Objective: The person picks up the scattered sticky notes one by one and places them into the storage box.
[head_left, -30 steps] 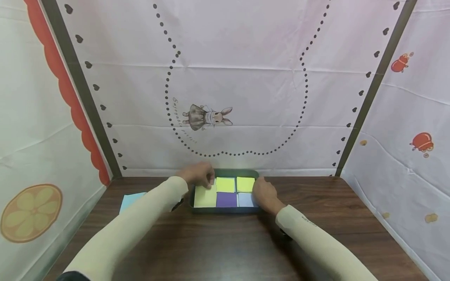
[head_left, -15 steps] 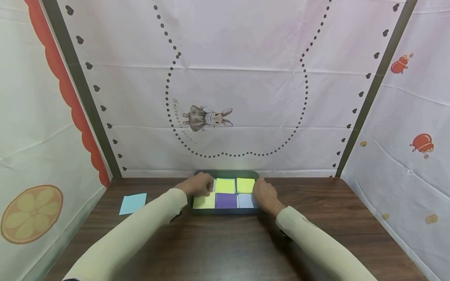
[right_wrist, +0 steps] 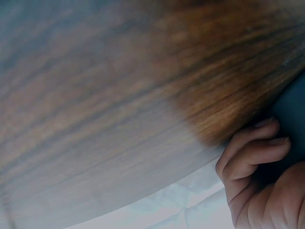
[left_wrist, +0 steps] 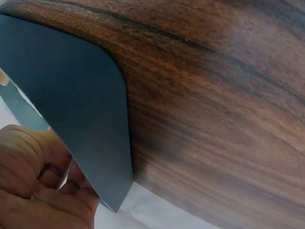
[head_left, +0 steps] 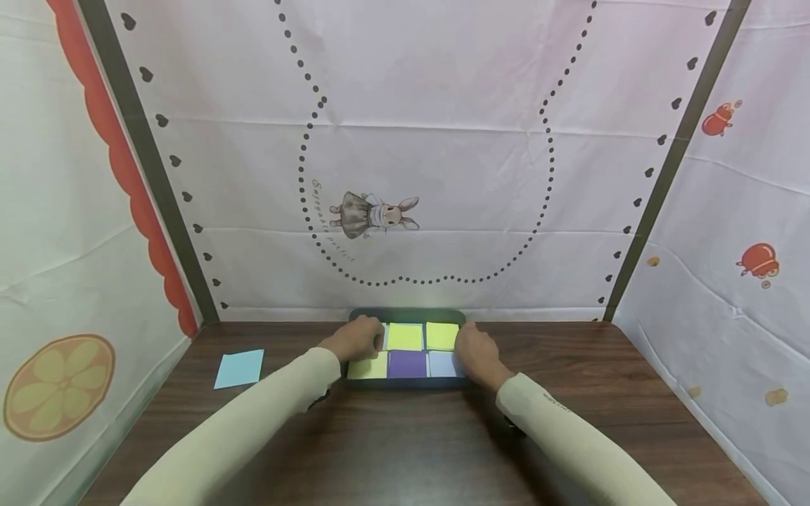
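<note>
A dark green tray (head_left: 408,383) stands near the table's far edge, with square sticky notes laid in two rows inside. Bright yellow notes (head_left: 405,337) lie in the back row; in front are pale yellow notes (head_left: 367,367), purple notes (head_left: 407,363) and pale blue notes (head_left: 443,364). My left hand (head_left: 356,339) is over the back left corner, fingers curled inside the wall. It appears to pinch a thin pale sticky note (left_wrist: 64,178), mostly hidden by the fingers. My right hand (head_left: 477,353) grips the tray's right end, fingers curled against its outer wall.
A light blue sticky note (head_left: 239,369) lies on the wooden table (head_left: 405,443) left of the tray. Just behind the tray hangs a printed cloth (head_left: 443,211), which also closes off both sides.
My left hand has dropped slightly into the tray's back left corner. The pale yellow note, which reached into the back row, now covers only the front left place. The right hand keeps its hold.
</note>
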Tool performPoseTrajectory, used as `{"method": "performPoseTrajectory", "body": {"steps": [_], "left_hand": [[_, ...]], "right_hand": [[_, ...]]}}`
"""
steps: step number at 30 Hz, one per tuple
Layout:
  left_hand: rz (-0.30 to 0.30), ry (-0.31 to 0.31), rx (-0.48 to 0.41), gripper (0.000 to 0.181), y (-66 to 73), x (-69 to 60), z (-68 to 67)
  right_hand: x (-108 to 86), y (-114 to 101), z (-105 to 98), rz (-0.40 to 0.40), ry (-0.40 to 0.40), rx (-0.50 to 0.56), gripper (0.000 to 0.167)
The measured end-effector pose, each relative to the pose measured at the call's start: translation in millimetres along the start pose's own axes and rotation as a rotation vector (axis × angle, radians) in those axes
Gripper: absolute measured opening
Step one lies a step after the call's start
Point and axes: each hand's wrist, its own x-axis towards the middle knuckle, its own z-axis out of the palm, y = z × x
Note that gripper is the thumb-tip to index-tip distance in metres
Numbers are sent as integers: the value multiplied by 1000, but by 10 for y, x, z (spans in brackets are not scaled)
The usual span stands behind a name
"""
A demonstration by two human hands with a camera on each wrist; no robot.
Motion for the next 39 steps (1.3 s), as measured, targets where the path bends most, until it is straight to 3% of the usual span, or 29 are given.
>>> {"method": "performPoseTrajectory", "body": {"steps": [2,4,9,11,15,18,20,22,27,33,39], "left_hand": [[2,1,6,17,-41,39,24],[31,13,14,16,-246,187,161],[51,41,48,15,-490,411,363],[31,40,62,16,-424,405,345],[55,64,96,14,-504,480,436],[39,55,121,18,-426,407,377],[55,68,106,20,-334,298,307],[57,63,80,23,-157,119,171],[137,77,51,33,31,-136,31],[171,78,79,36,18,-174,39],[164,107,69,14,-6,-187,-9]], "right_hand": [[-9,-7,2,-1,4,-5,31],[-13,-10,8,-3,7,-6,30],[-22,-21,-12,-3,13,-10,29],[-20,-23,-24,1,16,-4,29],[-15,-28,-43,11,14,22,29],[-26,-34,-49,7,12,24,30],[-40,-39,-53,3,13,15,31],[-56,-43,-52,-1,15,14,31],[-90,-66,-96,-1,6,16,34],[-96,-49,-101,-22,1,-1,35],[-59,-29,-62,-48,6,-14,35]]}}
